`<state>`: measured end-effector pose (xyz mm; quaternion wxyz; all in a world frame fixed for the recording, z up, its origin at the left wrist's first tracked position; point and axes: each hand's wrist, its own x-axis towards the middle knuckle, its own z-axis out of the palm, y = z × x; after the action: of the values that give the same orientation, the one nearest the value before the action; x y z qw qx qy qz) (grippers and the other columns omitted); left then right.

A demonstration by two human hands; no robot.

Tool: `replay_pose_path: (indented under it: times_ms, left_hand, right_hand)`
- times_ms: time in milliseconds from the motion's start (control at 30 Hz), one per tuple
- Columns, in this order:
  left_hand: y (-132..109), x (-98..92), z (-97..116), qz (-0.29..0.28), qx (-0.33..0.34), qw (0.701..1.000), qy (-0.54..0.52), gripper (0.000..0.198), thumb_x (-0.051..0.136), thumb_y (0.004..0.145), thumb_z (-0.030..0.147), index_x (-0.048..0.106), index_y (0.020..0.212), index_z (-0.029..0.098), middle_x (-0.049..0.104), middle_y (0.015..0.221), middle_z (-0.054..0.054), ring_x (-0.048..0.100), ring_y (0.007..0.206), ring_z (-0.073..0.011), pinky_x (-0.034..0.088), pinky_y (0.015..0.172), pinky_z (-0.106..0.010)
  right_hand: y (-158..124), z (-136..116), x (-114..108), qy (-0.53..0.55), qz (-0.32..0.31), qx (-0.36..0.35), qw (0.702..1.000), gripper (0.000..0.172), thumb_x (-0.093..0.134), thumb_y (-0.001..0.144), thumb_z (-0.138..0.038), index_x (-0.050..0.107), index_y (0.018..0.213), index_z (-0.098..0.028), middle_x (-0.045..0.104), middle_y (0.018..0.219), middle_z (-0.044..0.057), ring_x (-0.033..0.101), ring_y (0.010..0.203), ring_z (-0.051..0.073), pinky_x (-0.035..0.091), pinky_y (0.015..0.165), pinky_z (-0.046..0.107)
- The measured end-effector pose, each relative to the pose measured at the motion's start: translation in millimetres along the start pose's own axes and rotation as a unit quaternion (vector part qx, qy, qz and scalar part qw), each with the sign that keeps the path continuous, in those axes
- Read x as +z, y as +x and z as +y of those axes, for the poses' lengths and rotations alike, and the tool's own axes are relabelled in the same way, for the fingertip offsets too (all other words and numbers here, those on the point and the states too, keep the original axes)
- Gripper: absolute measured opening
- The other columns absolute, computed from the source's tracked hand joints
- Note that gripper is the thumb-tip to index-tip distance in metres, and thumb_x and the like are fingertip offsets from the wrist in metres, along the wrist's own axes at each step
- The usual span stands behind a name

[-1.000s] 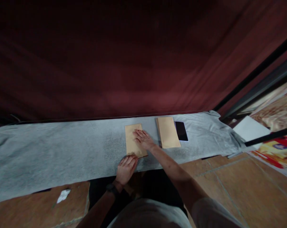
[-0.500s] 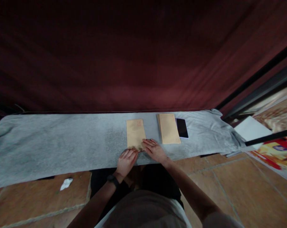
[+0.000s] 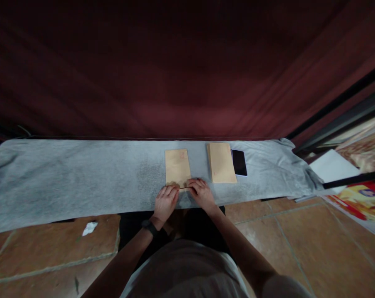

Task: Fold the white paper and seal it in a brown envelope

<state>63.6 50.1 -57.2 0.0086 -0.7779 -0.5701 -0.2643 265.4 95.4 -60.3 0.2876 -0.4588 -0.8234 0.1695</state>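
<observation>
A single tan paper envelope [image 3: 177,165] with a faint reddish stamp box near its upper right corner lies flat in front of me. My left hand [image 3: 165,202] has its curled fingers on the envelope's near left corner. At the near right corner, the bent fingers of my right hand [image 3: 202,193] grip the same edge. Between the two hands the near edge shows a dark line, like a folded or lifted flap. A stack of similar envelopes [image 3: 222,163] rests to the right, apart from my right hand.
Beside the stack lies a dark-screened phone [image 3: 239,162]. Grey cloth [image 3: 81,178] covers the long narrow surface, with a dark red curtain [image 3: 175,82] behind it. A crumpled white tissue [image 3: 90,228] lies on the tiled floor, and a red and yellow package [image 3: 361,203] is at right.
My right hand's fingers have gone from lying flat to bent at the envelope's near edge. Both hands now pinch its near corners. The whole view has shifted slightly.
</observation>
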Motion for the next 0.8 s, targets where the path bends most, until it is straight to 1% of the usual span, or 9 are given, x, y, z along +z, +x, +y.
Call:
replay_pose_path:
  times_ms: [67,133,200,300,400,500,567,700,800]
  left_hand:
    - [0.5,0.5,0.9,-0.004,-0.004,1.000,0.002,0.022,0.050,0.098,0.024,0.070,0.108,0.020,0.073,0.102,-0.008,0.064,0.095,-0.0244,0.049,0.087,-0.037]
    - [0.4,0.8,1.3,-0.005,-0.006,1.000,0.000,0.025,0.049,0.098,0.023,0.068,0.114,0.020,0.072,0.103,-0.008,0.064,0.096,-0.0244,0.049,0.088,-0.037]
    - [-0.1,0.9,1.5,-0.007,-0.008,1.000,-0.001,0.026,0.048,0.098,0.022,0.068,0.115,0.021,0.072,0.104,-0.008,0.063,0.096,-0.0244,0.049,0.089,-0.038]
    - [-1.6,0.8,1.4,-0.022,-0.006,1.000,0.003,0.024,0.048,0.097,0.021,0.069,0.108,0.021,0.071,0.102,-0.008,0.061,0.095,-0.0251,0.049,0.087,-0.038]
    - [-3.3,-0.2,1.3,-0.033,-0.002,0.999,0.004,0.024,0.050,0.096,0.019,0.070,0.108,0.020,0.071,0.103,-0.009,0.061,0.097,-0.0257,0.048,0.089,-0.040]
    - [-6.0,-2.6,2.1,-0.043,0.008,0.999,0.003,0.028,0.049,0.095,0.017,0.070,0.113,0.020,0.071,0.111,-0.009,0.062,0.104,-0.0261,0.047,0.094,-0.041]
    - [-9.3,-5.1,2.9,-0.049,0.015,0.999,0.002,0.031,0.048,0.094,0.017,0.068,0.118,0.020,0.070,0.120,-0.010,0.062,0.113,-0.0264,0.046,0.100,-0.042]
    - [-19.9,-11.6,2.4,-0.060,0.033,0.998,0.001,0.039,0.049,0.095,0.024,0.062,0.132,0.019,0.061,0.141,-0.010,0.053,0.132,-0.0263,0.037,0.114,-0.046]
    - [-27.8,-15.7,1.9,-0.065,0.027,0.997,0.019,0.045,0.047,0.097,0.027,0.056,0.140,0.017,0.054,0.148,-0.011,0.047,0.140,-0.0265,0.030,0.120,-0.049]
  right_hand:
    - [-0.6,-1.8,1.4,-0.007,0.007,0.005,1.000,0.013,0.057,0.097,-0.021,0.069,0.101,-0.023,0.072,0.118,0.003,0.065,0.111,0.019,0.041,0.111,0.041]
    - [-3.0,-7.1,3.1,-0.019,0.016,0.006,1.000,0.017,0.054,0.099,-0.021,0.069,0.105,-0.022,0.071,0.120,0.004,0.064,0.113,0.019,0.040,0.112,0.041]
    - [-8.5,-16.4,6.6,-0.037,0.021,-0.007,0.999,0.023,0.049,0.101,-0.020,0.068,0.114,-0.021,0.069,0.127,0.005,0.060,0.121,0.019,0.037,0.116,0.042]
    - [-21.9,-33.4,15.2,-0.060,0.002,-0.042,0.997,0.034,0.046,0.102,-0.022,0.061,0.133,-0.018,0.062,0.140,0.007,0.052,0.133,0.020,0.032,0.120,0.043]
    - [-34.8,-44.9,22.5,-0.086,-0.013,-0.039,0.995,0.042,0.046,0.102,-0.026,0.053,0.142,-0.015,0.056,0.146,0.009,0.048,0.137,0.022,0.031,0.120,0.044]
    - [-41.1,-46.2,22.6,-0.106,-0.015,-0.023,0.994,0.044,0.044,0.103,-0.028,0.051,0.145,-0.016,0.052,0.150,0.009,0.047,0.139,0.023,0.030,0.121,0.044]
    - [-42.4,-43.4,19.1,-0.114,-0.014,-0.014,0.993,0.044,0.043,0.103,-0.029,0.051,0.145,-0.016,0.051,0.150,0.008,0.047,0.139,0.022,0.029,0.121,0.044]
    - [-44.5,-37.3,11.2,-0.126,-0.012,0.001,0.992,0.044,0.042,0.104,-0.028,0.050,0.146,-0.016,0.052,0.150,0.008,0.047,0.139,0.022,0.027,0.122,0.044]
    - [-46.6,-35.5,8.8,-0.135,-0.009,0.007,0.991,0.046,0.043,0.104,-0.029,0.048,0.148,-0.018,0.052,0.150,0.008,0.047,0.140,0.022,0.025,0.122,0.044]
